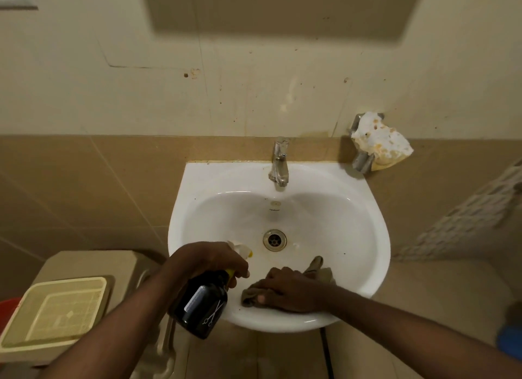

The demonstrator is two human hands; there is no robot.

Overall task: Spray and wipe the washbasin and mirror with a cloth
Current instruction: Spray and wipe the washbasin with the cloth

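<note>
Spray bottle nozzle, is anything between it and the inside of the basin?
Nothing visible. The left hand holds the spray bottle over the washbasin near rim, nozzle toward the bowl. The cloth under the right hand lies off to the side.

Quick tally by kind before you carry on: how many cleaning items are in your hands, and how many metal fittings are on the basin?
Spray bottles: 1, the dark spray bottle in the left hand
Cloths: 1, the cloth under the right hand
Taps: 1, the tap
Drains: 1, the drain
Total: 4
</note>
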